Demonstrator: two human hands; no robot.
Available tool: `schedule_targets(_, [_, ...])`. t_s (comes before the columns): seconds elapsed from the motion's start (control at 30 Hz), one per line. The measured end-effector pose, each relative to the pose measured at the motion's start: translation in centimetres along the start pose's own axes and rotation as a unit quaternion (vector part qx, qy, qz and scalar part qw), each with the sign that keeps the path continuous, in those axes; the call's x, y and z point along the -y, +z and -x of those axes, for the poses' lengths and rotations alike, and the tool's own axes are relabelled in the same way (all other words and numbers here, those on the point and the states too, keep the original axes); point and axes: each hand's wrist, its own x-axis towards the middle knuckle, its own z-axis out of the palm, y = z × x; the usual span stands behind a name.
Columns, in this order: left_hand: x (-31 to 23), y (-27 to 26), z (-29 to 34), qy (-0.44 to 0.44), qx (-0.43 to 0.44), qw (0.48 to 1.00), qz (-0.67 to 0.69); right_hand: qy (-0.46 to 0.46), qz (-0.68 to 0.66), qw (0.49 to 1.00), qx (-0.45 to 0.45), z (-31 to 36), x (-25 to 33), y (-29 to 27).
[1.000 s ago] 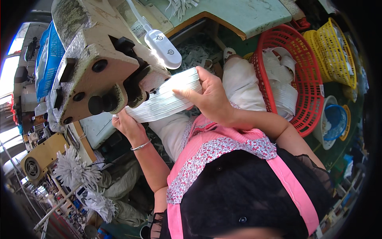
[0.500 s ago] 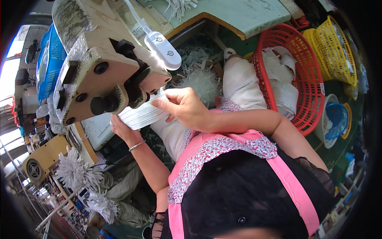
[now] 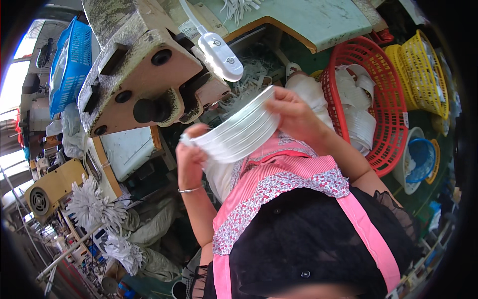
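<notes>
A white curved strip [image 3: 239, 132] with several parallel lines running along it is stretched out in front of my lap. My left hand [image 3: 192, 155] closes on its lower left end, where a bit of frayed material sticks out. At the upper right end, my right hand [image 3: 295, 110] pinches the strip between thumb and fingers. Both hands are apart from the sewing machine head [image 3: 149, 74], a worn beige block with black knobs above and to the left. A white lamp [image 3: 220, 56] glows beside the machine.
A red basket [image 3: 332, 107] holding similar white pieces stands at my right, with a yellow basket [image 3: 423, 74] beyond it. A blue basket [image 3: 74, 65] sits at the far left. White scraps [image 3: 254, 77] lie under the pale green table [image 3: 298, 20]. Bundles of white strips [image 3: 94, 204] hang at the left.
Both hands have drawn the strip out from under the machine head, toward me and to the right. The strip now curves between them.
</notes>
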Motion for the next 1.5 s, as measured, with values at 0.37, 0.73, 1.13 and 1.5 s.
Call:
schedule_targets(0.37, [-2.4,9.5,-0.1,0.094,-0.064,0.987,-0.112,-0.096,-0.12,0.98,-0.124,2.8,1.5,-3.7])
schedule_targets(0.73, [-1.1,9.9,-0.7,0.148,-0.121,0.978,-0.089,-0.15,-0.019,0.967,-0.206,1.6,2.4,-4.9])
schedule_targets(1.13, [-1.6,10.2,-0.7,0.136,-0.161,0.976,-0.051,-0.179,0.024,0.962,-0.206,1.2,3.0,-4.0])
schedule_targets(1.5, [-1.9,7.8,-0.5,0.132,-0.142,0.981,0.018,-0.202,0.126,0.939,-0.249,0.5,3.1,0.5])
